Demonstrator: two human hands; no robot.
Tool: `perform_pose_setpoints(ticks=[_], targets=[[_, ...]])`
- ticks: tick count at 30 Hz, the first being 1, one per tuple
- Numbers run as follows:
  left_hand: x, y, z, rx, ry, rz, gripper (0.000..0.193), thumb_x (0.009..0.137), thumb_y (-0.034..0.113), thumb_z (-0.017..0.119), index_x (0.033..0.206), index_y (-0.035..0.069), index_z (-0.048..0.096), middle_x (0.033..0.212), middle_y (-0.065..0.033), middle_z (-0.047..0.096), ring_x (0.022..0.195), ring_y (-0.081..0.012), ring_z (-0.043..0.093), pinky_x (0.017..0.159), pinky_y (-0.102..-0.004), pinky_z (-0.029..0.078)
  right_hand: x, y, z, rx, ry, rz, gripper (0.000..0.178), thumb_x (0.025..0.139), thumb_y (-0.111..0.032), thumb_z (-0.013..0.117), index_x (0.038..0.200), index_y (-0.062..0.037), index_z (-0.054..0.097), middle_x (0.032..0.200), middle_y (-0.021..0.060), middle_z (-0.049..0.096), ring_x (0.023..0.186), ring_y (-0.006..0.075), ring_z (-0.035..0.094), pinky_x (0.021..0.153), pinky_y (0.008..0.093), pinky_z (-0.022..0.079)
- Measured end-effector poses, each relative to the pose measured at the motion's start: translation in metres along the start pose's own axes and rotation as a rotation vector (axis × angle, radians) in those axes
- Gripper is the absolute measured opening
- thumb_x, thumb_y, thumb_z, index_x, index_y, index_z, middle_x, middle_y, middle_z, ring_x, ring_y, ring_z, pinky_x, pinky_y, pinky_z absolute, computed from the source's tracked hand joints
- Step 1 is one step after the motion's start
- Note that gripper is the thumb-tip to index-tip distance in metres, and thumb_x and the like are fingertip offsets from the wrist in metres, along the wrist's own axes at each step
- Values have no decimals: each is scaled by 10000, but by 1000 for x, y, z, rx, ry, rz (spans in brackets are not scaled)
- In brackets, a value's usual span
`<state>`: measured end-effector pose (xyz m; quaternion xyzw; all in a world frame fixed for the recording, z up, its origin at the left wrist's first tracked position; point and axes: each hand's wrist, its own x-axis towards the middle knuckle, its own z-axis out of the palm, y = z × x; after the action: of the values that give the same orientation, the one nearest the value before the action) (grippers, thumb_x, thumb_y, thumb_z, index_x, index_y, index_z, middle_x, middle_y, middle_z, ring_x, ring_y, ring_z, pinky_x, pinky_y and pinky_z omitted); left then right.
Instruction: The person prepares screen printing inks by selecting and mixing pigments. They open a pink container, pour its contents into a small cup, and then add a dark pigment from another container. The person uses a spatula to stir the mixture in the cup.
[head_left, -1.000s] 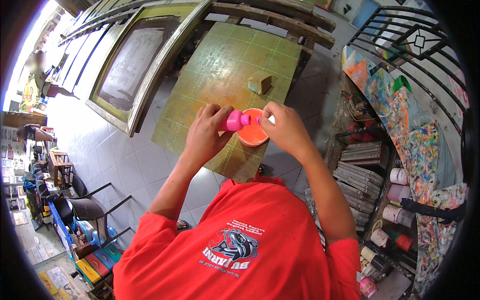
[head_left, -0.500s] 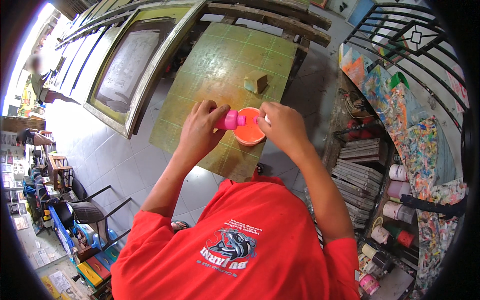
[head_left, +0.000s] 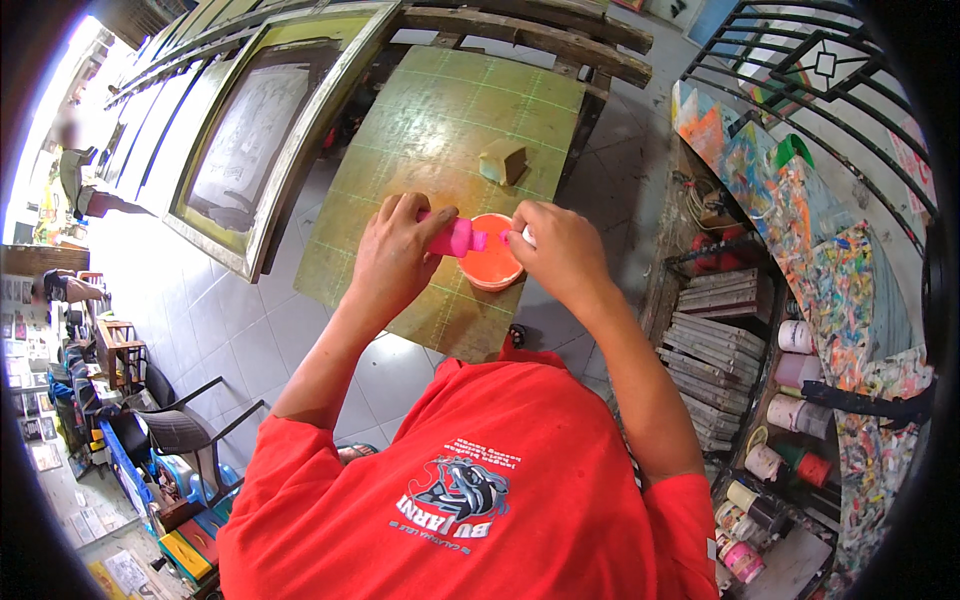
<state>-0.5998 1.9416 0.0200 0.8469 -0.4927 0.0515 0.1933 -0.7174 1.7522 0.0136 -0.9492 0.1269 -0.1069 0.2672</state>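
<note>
My left hand (head_left: 388, 258) is wrapped round a small pink bottle (head_left: 457, 238). The bottle lies on its side, its mouth pointing right over a round tub (head_left: 492, 285) of bright orange paint or ink. My right hand (head_left: 562, 248) pinches a small white cap (head_left: 528, 236) above the tub's right rim, close to the bottle's mouth. The tub stands on a green-gridded board (head_left: 420, 130), near its right edge. Past the tub, a yellowish foam-like block (head_left: 503, 160) sits on the same board. My fingers partly hide the bottle and the cap.
A framed printing screen (head_left: 262, 135) leans at the left. Stacked slats (head_left: 712, 365) and several paint tubs (head_left: 798, 370) fill the right side below a paint-smeared panel (head_left: 800, 240). Another person (head_left: 75, 170) is far left. A black chair (head_left: 185, 430) stands lower left.
The whole scene has shifted slightly left in the picture. Both hands keep their hold, with the bottle and cap still over the tub.
</note>
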Motion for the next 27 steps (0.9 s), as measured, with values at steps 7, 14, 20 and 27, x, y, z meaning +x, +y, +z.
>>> perform_pose_setpoints(ticks=[7,14,20,27], targets=[[3,1,-2,58,-13,37,430,703,65,731,1108,188,657,1039,-70,573,1011,-276,572,846,-414,486,-3,1,2,13,11,3,144,849,-203,634,861,-64,602,858,125,672,810,332,661,703,453,517],[7,-1,-1,115,-31,92,446,698,63,728,1118,192,656,1059,-62,564,1038,-268,562,865,-416,479,-5,3,5,28,32,11,143,829,-196,657,848,-66,601,850,115,671,786,332,654,688,446,510],[9,-1,-2,144,-47,131,441,700,66,736,1117,190,660,1076,-57,556,1062,-266,551,877,-412,475,-6,2,2,30,2,3,146,838,-194,634,871,-56,603,857,131,666,811,337,658,713,458,517],[13,1,-5,179,-90,167,449,703,68,740,1128,186,654,1087,-59,552,1077,-266,541,887,-415,469,-8,2,2,31,-11,18,143,833,-184,618,872,-48,603,869,145,666,831,342,659,730,464,518]])
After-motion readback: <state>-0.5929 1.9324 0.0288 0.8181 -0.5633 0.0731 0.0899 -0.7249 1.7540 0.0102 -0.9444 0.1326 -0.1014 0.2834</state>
